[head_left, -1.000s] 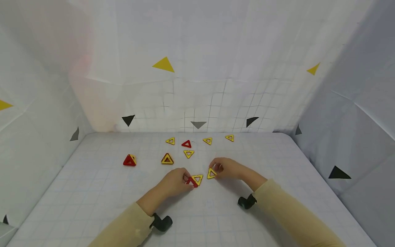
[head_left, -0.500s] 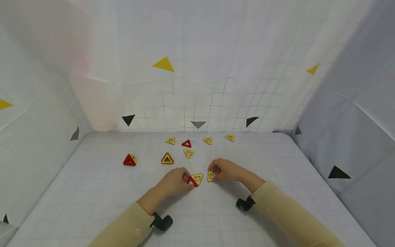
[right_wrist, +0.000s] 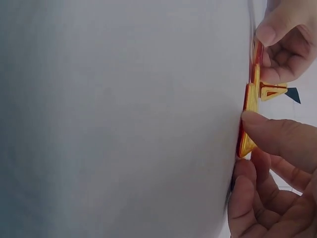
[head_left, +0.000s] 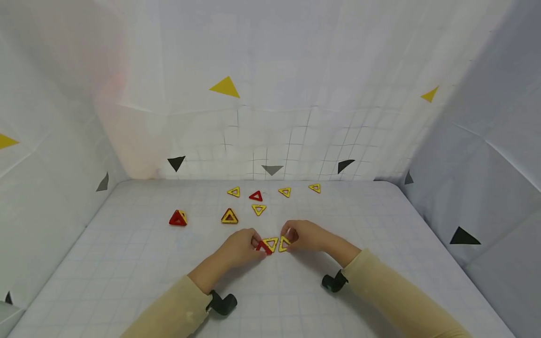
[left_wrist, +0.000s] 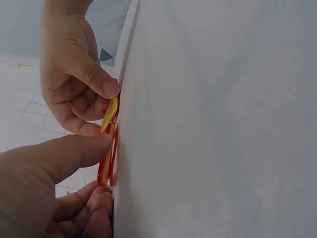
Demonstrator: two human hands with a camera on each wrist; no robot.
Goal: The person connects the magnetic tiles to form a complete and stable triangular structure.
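My left hand (head_left: 237, 249) pinches a red triangular magnetic tile (head_left: 268, 251) low over the table, thumb on its near edge. Joined to the red tile's right side is a yellow triangular tile (head_left: 271, 239). From the right, my right hand (head_left: 310, 235) pinches another yellow triangular tile (head_left: 281, 244) by its edges, only a narrow gap from the joined pair in the head view. In the right wrist view this yellow tile (left_wrist: 110, 113) stretches from between thumb and fingers toward the pair. Both hands' fingertips are close to the tabletop.
Farther back lie loose yellow tiles (head_left: 264, 207) and a red tile (head_left: 259, 199). To the left stand a red-and-yellow tile pyramid (head_left: 174, 219) and a yellow one (head_left: 229, 222). White sheets (head_left: 270, 70) with triangle markers enclose the table (head_left: 127, 263) at the back and sides.
My right hand has moved left and slightly nearer with its yellow tile, turning it and narrowing the gap to the joined pair. The left hand has stayed in place.
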